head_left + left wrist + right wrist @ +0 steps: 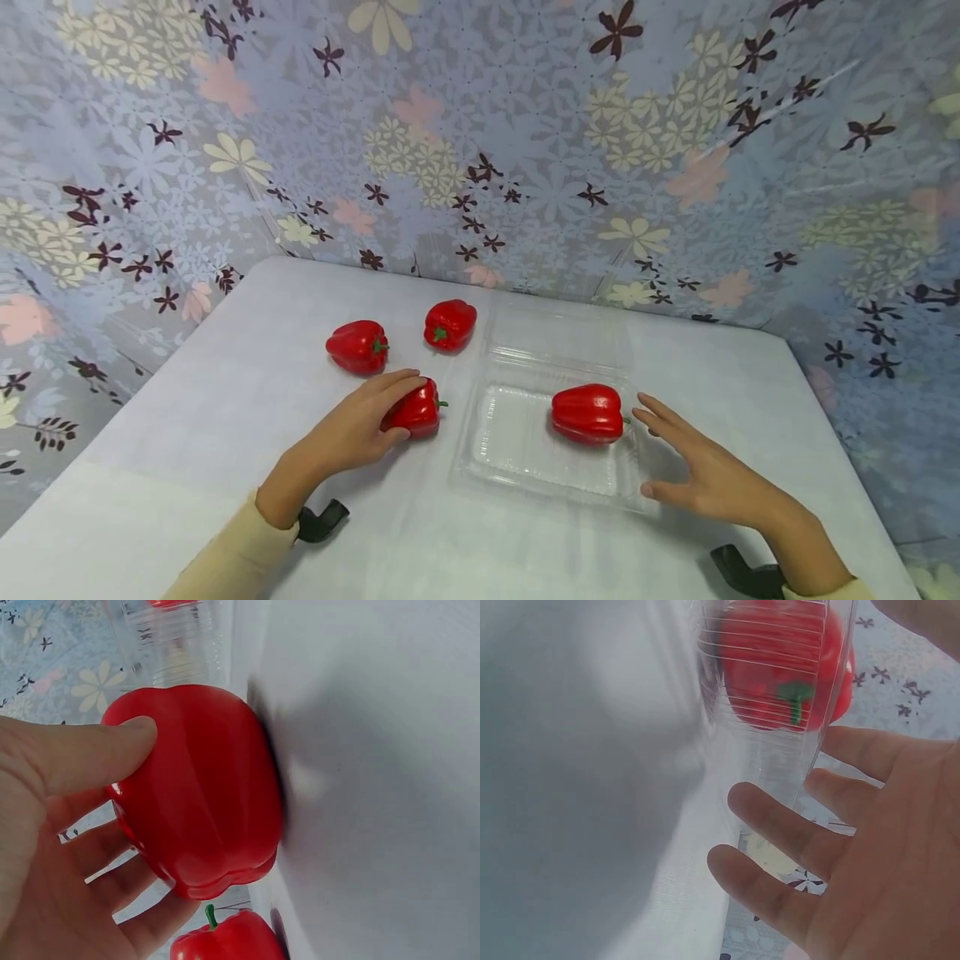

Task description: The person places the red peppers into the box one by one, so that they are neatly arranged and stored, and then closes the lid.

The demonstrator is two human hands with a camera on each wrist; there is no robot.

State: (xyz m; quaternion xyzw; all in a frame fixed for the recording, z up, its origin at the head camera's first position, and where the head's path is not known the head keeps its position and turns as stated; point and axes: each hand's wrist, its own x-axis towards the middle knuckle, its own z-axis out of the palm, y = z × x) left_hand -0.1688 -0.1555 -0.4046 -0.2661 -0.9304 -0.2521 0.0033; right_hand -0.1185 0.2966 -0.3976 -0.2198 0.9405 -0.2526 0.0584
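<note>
1. Red peppers (450,323), four in all, are lying across the white table (405,533): three loose, one boxed.
2. On that table the clear container (513,429) is standing open, its lid (555,329) lying back toward twelve o'clock.
3. At nine o'clock from the container, the left hand (367,421) is gripping a pepper between thumb and fingers. Between three and four o'clock, the right hand (697,475) is holding nothing, its fingers spreading wide; whether any fingertip is touching the container, I cannot tell.
4. The gripped pepper (416,412) seems to be resting on the table, so the step in hand is probably the grasp. Next, I judge, the work is calling for a lift and a carry toward three o'clock, over the container wall, into the bare space beside the boxed pepper (588,414). From the gripped one, the other two are lying at half past ten and one o'clock.
5. Both the gripped pepper's green stem (443,404) and the boxed one's are pointing to three o'clock.
</note>
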